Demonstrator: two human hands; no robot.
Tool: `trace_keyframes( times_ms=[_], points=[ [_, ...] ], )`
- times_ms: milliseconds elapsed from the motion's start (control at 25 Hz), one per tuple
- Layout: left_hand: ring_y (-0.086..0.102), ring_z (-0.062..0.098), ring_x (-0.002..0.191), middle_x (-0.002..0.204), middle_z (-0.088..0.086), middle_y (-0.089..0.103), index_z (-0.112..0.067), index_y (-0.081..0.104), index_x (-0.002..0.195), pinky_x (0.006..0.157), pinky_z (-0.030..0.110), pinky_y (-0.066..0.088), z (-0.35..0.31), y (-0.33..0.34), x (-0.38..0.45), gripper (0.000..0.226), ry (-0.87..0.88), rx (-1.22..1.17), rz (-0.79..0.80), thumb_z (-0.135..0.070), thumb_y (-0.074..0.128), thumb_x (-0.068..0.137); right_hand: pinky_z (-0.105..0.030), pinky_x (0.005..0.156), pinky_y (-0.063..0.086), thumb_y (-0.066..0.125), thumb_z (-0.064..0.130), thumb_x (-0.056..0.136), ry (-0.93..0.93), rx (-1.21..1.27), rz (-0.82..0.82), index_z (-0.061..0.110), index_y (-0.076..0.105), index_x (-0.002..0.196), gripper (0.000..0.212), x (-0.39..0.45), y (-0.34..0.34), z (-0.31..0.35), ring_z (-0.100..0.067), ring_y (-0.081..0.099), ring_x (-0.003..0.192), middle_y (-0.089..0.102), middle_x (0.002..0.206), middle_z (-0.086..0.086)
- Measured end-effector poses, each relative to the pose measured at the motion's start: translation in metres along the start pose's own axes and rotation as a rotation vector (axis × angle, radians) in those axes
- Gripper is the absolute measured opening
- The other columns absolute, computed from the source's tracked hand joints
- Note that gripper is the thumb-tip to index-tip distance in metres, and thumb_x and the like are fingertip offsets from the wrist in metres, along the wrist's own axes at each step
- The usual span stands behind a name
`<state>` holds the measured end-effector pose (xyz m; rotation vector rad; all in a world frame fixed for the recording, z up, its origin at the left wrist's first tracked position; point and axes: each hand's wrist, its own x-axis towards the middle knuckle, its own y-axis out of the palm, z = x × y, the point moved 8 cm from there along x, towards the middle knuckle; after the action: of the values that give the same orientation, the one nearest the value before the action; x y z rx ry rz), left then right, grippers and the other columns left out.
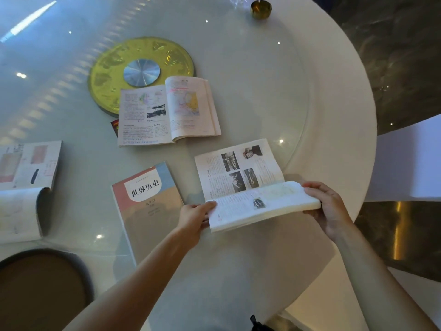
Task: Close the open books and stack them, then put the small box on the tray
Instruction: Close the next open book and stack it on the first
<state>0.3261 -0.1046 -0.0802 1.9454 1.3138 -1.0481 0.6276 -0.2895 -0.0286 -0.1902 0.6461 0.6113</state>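
Three open books (169,111), one closed book (148,206), one tray (71,263)

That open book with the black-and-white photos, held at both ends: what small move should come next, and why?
Probably fold the lifted near half over onto the far page to shut the open book with black-and-white photos. The left hand and right hand already grip its raised near edge, and the closed pink, blue and tan book lies beside it for stacking.
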Motion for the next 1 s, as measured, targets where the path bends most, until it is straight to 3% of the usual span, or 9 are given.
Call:
trace_keyframes(
  times_ms=[120, 240, 320, 480, 560, 680, 800, 880, 1000],
  points=[
    [0.072, 0.018, 0.065, 0.093, 0.019, 0.072, 0.008, 0.058, 0.116, 0.046, 0.021, 0.055, -0.024, -0.002, 0.004, 0.033, 0.034, -0.143, -0.019, -0.007, 0.071, 0.091, -0.029, 0.058, 0.061, 0.057, 0.015, 0.095, -0.002, 0.055, 0.042, 0.006, 0.072, 0.093, 0.018, 0.021, 0.024, 0.024, -0.023, 0.069, 0.075, 0.072, 0.085, -0.011],
    [0.075, 0.026, 0.078, 0.100, 0.023, 0.072, -0.001, 0.058, 0.108, 0.069, 0.032, 0.064, -0.043, 0.003, 0.018, 0.012, -0.017, -0.310, 0.001, -0.009, 0.059, 0.099, -0.035, 0.076, 0.064, 0.047, 0.022, 0.099, 0.016, 0.085, 0.140, 0.003, 0.071, 0.105, 0.031, 0.046, 0.051, 0.038, -0.028, 0.075, 0.082, 0.077, 0.090, -0.015],
    [0.075, 0.025, 0.079, 0.099, 0.020, 0.073, -0.002, 0.061, 0.107, 0.072, 0.031, 0.064, -0.052, 0.005, 0.033, 0.019, -0.010, -0.289, 0.002, -0.020, 0.059, 0.100, -0.041, 0.087, 0.061, 0.049, 0.016, 0.098, -0.002, -0.010, 0.168, 0.002, 0.071, 0.112, 0.030, 0.065, 0.064, 0.042, -0.032, 0.074, 0.095, 0.077, 0.102, -0.019],
    [0.070, 0.027, 0.104, 0.119, 0.017, 0.068, -0.006, 0.060, 0.125, 0.084, 0.033, 0.060, -0.058, 0.013, 0.054, 0.031, -0.012, -0.202, -0.022, -0.025, 0.058, 0.099, -0.041, 0.088, 0.059, 0.055, 0.005, 0.097, -0.086, -0.350, 0.140, 0.013, 0.072, 0.105, 0.020, 0.094, 0.089, 0.048, -0.022, 0.074, 0.088, 0.077, 0.097, -0.010],
    [0.067, 0.024, 0.097, 0.114, 0.014, 0.068, -0.007, 0.061, 0.122, 0.088, 0.036, 0.058, -0.057, 0.011, 0.059, 0.027, 0.007, -0.135, -0.061, -0.022, 0.058, 0.099, -0.038, 0.083, 0.059, 0.057, 0.005, 0.096, -0.080, -0.451, 0.138, 0.011, 0.071, 0.105, 0.017, 0.108, 0.097, 0.046, -0.015, 0.073, 0.076, 0.075, 0.093, -0.010],
    [0.060, 0.020, 0.068, 0.084, 0.011, 0.060, -0.004, 0.061, 0.103, 0.064, 0.029, 0.056, -0.042, 0.016, 0.054, 0.012, -0.010, -0.101, -0.093, -0.015, 0.059, 0.097, -0.038, 0.071, 0.056, 0.059, 0.009, 0.091, -0.089, -0.674, 0.062, 0.004, 0.070, 0.097, 0.013, 0.128, 0.095, 0.044, -0.020, 0.065, 0.069, 0.070, 0.092, -0.020],
    [0.047, 0.018, 0.052, 0.068, 0.008, 0.048, -0.009, 0.056, 0.084, 0.047, 0.026, 0.047, -0.011, 0.039, 0.042, 0.010, -0.142, -0.076, 0.001, -0.011, 0.057, 0.094, -0.044, 0.090, 0.052, 0.063, 0.023, 0.091, -0.262, -1.172, -0.056, 0.004, 0.059, 0.125, 0.038, 0.140, 0.102, 0.059, -0.033, 0.061, 0.106, 0.062, 0.116, -0.018],
    [0.036, 0.016, 0.047, 0.063, 0.005, 0.037, -0.015, 0.046, 0.075, 0.046, 0.025, 0.040, 0.007, 0.059, 0.036, 0.021, -0.212, -0.056, 0.091, -0.012, 0.055, 0.094, -0.047, 0.102, 0.046, 0.063, 0.027, 0.094, -0.445, -1.326, 0.051, 0.011, 0.051, 0.142, 0.052, 0.144, 0.126, 0.063, -0.035, 0.051, 0.128, 0.054, 0.138, -0.016],
    [0.034, 0.016, 0.048, 0.062, 0.005, 0.032, -0.014, 0.044, 0.083, 0.048, 0.027, 0.040, 0.022, 0.070, 0.036, 0.017, -0.227, -0.054, 0.074, -0.010, 0.057, 0.092, -0.049, 0.108, 0.040, 0.056, 0.029, 0.099, -0.582, -1.528, 0.221, 0.014, 0.051, 0.145, 0.049, 0.148, 0.153, 0.052, -0.034, 0.047, 0.132, 0.052, 0.145, -0.013]
  ],
)
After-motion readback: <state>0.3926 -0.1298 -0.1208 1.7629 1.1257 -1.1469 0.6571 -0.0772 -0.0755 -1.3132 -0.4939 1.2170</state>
